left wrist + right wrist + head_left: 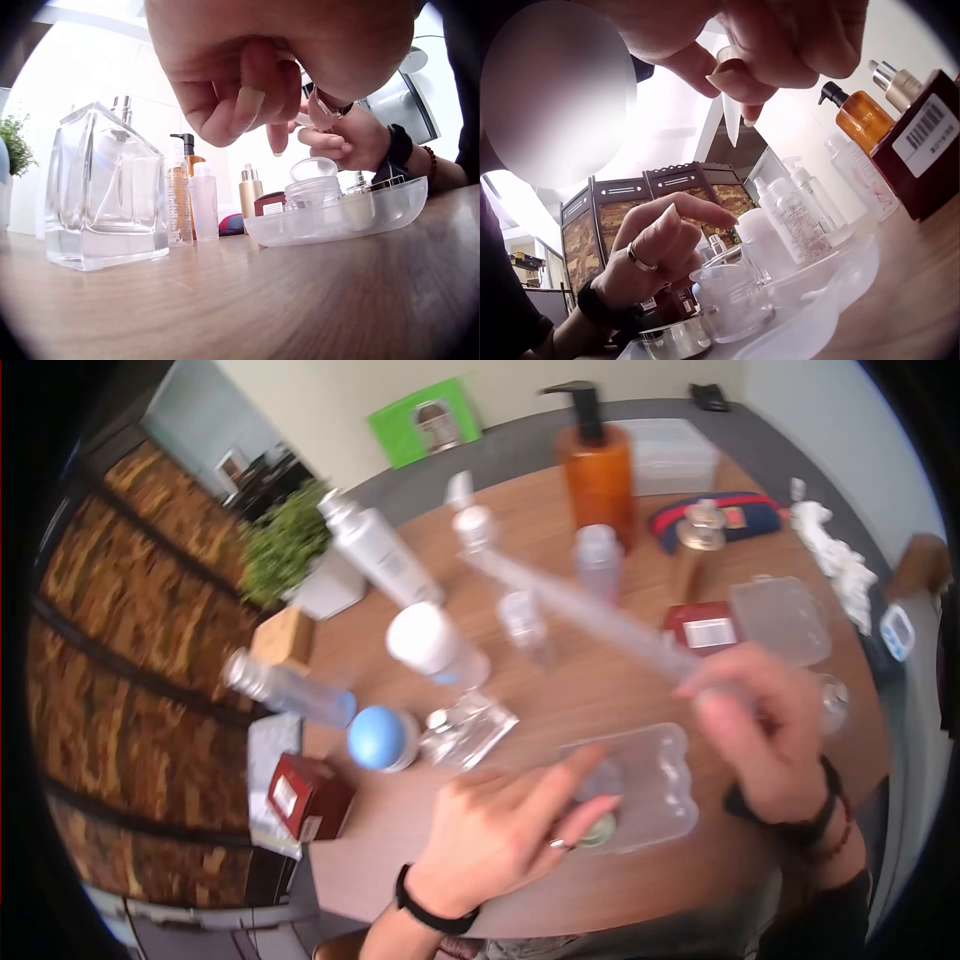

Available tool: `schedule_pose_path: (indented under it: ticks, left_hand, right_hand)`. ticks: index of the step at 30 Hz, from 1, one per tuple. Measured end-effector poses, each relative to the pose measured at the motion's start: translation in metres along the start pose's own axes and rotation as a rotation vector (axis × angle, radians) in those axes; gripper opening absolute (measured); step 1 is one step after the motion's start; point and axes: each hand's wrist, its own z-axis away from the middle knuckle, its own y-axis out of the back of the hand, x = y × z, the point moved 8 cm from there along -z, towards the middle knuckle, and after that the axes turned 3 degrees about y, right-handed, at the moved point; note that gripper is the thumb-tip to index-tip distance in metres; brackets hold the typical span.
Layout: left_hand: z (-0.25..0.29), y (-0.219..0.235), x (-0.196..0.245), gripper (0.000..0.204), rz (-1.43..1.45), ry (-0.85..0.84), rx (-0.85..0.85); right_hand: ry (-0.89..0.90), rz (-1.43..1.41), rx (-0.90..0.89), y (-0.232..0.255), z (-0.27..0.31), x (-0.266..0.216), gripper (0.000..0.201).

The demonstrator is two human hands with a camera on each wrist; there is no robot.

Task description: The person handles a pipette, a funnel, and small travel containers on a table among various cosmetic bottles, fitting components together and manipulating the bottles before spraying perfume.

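In the head view my right hand pinches a long translucent stick, blurred, which slants up and left over the bottles. The right wrist view shows a pale pointed tip below the same fingers. My left hand hovers at the left side of a clear scalloped tray, index finger stretched out and the other fingers loosely bent, holding nothing. A clear round jar stands in the tray under that finger. Beside it lies a low round container with a shiny rim, greenish from above.
Left of the tray stand a glass perfume bottle, a blue-capped jar and a white-lidded jar. Behind are an amber pump bottle, a gold bottle and a dark red box. A clear lid lies at right.
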Motion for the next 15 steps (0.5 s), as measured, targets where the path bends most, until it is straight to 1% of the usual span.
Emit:
schedule_pose_path:
  ticks: [1,2,4,6,8,9,10,12,14,15]
  left_hand:
    - [0.000,0.001,-0.001,0.033,0.015,0.009,0.042]
    - [-0.003,0.005,0.002,0.033,0.018,0.040,0.054]
    - [-0.002,0.005,0.002,0.035,0.007,0.030,0.062]
    - [-0.005,0.004,0.002,0.037,-0.037,0.053,0.029]
    - [-0.006,0.004,0.004,0.039,-0.059,0.044,-0.002]
    - [-0.005,0.003,0.002,0.042,-0.063,0.090,-0.006]
    - [-0.006,0.001,0.001,0.046,-0.054,0.129,-0.010]
    - [-0.008,-0.002,0.002,0.047,-0.070,0.167,-0.048]
    - [-0.005,-0.006,-0.001,0.046,-0.092,0.115,-0.078]
    - [-0.005,-0.006,-0.002,0.046,-0.100,0.112,-0.064]
  right_hand:
    - [0.048,0.081,-0.055,0.000,0.001,-0.004,0.011]
    - [0.037,0.117,-0.030,0.006,0.002,-0.004,0.011]
    - [-0.070,0.124,-0.102,-0.003,-0.001,0.007,0.009]
    - [-0.031,0.112,-0.097,-0.004,0.000,0.010,0.012]
    - [-0.057,-0.076,0.056,0.009,0.001,0.005,0.018]
    - [0.046,-0.033,0.082,0.009,0.002,0.004,0.025]
    - [0.037,-0.007,0.103,0.011,0.003,0.004,0.025]
    - [0.013,0.044,0.090,0.013,0.003,0.002,0.027]
    - [0.018,0.027,0.080,0.015,0.004,0.004,0.031]
    - [0.181,0.090,0.170,0.023,0.005,-0.008,0.032]
